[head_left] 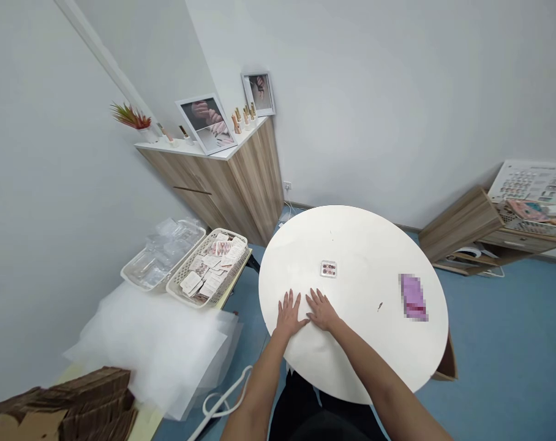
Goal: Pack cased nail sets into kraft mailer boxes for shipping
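My left hand [291, 313] and my right hand [323, 310] lie flat on a round white table [365, 343], fingers spread and holding nothing. The two hands are close together near the table's near edge. Just beyond them sits a small clear case of press-on nails [328, 268], not touched by either hand. Farther right lies a pink flat packet [414, 297], blurred in the picture, and a tiny dark speck [379, 306] marks the tabletop near it.
To the left, a side table holds a plastic basket of nail cards [209, 269] and a tray of clear plastic [163, 254]. White foam sheets [154, 349] and flattened cardboard [67, 407] lie nearer. A wooden cabinet [232, 184] and low drawers [498, 226] stand behind.
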The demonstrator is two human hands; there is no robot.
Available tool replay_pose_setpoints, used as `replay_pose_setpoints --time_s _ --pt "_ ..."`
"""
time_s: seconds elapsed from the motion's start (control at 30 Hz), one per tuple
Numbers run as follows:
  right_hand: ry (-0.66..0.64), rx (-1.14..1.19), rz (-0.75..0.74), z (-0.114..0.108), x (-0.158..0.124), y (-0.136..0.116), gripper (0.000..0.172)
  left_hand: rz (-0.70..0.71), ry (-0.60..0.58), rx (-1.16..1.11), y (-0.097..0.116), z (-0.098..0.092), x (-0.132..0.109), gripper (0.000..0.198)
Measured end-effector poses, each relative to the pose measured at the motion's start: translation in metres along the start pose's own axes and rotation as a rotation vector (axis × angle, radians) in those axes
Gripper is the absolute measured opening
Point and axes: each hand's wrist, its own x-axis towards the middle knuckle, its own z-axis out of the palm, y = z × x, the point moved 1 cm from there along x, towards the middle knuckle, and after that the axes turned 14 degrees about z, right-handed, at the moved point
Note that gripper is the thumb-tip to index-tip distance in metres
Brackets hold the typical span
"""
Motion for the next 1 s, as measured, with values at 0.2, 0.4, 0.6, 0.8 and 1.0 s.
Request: replay_pose_setpoints --time_s 0.2,0.4,0.6,0.8,1.0 --pt "0.124 -0.002 0.106 0.027 -0.014 0.007 0.070 0.120 0.022 0.035 -0.001 0.013 0.007 0.104" --pt "0.135 0.031 0.188 0.033 -0.019 0.013 0.066 0.185 0.015 0.053 0.003 0.019 0.024 0.111" --pt "0.225 0.058 0.217 -0.020 0.022 0.043 0.066 0.200 -0.034 0.057 -0.002 0.016 0.029 0.124" --pt "0.081 0.018 0.270 -0.081 0.085 0.081 0.086 0.217 0.033 0.135 -0.002 0.019 0.026 0.122" --pt "0.138 -0.005 0.132 -0.087 0.101 0.098 0.070 0.282 0.217 0.241 0.012 0.037 0.002 0.091"
